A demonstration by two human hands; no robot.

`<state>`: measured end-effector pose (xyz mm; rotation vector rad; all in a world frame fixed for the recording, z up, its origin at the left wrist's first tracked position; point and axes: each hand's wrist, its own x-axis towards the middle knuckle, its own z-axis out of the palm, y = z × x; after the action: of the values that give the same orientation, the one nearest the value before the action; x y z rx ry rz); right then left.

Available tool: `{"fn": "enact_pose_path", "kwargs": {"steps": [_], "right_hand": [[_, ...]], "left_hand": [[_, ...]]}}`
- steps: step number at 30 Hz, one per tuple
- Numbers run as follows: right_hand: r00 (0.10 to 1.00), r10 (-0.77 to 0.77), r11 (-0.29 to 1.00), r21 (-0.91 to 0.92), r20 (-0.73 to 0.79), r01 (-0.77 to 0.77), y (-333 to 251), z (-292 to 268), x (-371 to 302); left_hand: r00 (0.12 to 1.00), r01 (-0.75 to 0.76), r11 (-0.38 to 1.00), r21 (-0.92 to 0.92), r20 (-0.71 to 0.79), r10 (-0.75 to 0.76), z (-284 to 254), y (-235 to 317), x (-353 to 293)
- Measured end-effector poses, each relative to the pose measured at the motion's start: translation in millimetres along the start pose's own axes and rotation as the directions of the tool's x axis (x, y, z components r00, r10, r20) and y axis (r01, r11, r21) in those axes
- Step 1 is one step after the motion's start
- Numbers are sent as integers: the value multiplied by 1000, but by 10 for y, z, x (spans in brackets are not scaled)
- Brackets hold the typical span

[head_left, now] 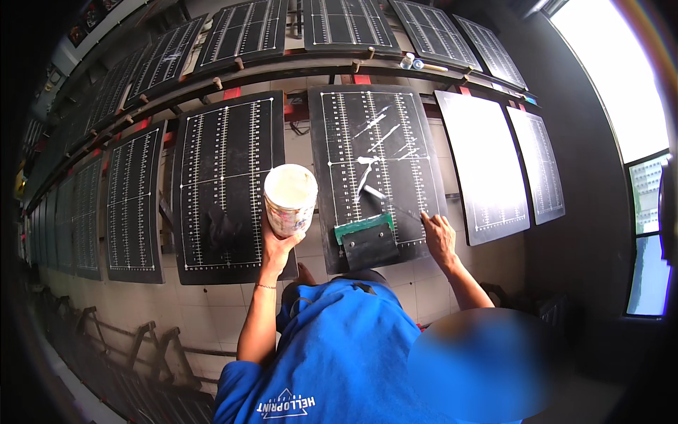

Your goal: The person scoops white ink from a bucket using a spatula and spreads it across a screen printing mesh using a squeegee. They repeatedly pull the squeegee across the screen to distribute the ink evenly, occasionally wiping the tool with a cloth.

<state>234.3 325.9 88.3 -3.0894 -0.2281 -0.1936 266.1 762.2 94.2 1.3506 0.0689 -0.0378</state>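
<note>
My left hand is wrapped round the lower part of a round tub with a pale top and colour smears on its side. It holds the tub up beside a black board with white printed scales. Over that board, my right hand closes on the end of a thin dark-handled spatula, its tip coated white. White streaks and a blob of paste or ink lie on the board near the spatula tip. At the board's near end sits a black plate with a green edge, which neither hand touches.
More black boards with white scales line the racks on both sides. One board at the right glares in the window light. Behind runs a dark rail with short pegs, a small bottle beside it. Metal frames stand at lower left.
</note>
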Motion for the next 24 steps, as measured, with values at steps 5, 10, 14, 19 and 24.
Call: {"fn": "enact_pose_path", "kwargs": {"steps": [5, 10, 14, 19, 24], "right_hand": [[983, 178, 975, 142, -42, -171, -180, -5, 156], [998, 58, 996, 68, 11, -58, -196, 25, 178], [989, 24, 1000, -5, 147, -24, -128, 89, 147], [959, -12, 1000, -17, 282, 18, -48, -149, -144], [992, 96, 963, 243, 79, -113, 1, -712, -387]], "left_hand": [[999, -22, 1000, 1, 46, 21, -101, -33, 112], [999, -26, 999, -36, 46, 28, -109, -5, 143], [998, -38, 999, -25, 53, 40, -106, -31, 146], [997, -65, 998, 16, 35, 65, -59, -101, 133], [994, -108, 993, 45, 6, 108, 35, -81, 83]]}}
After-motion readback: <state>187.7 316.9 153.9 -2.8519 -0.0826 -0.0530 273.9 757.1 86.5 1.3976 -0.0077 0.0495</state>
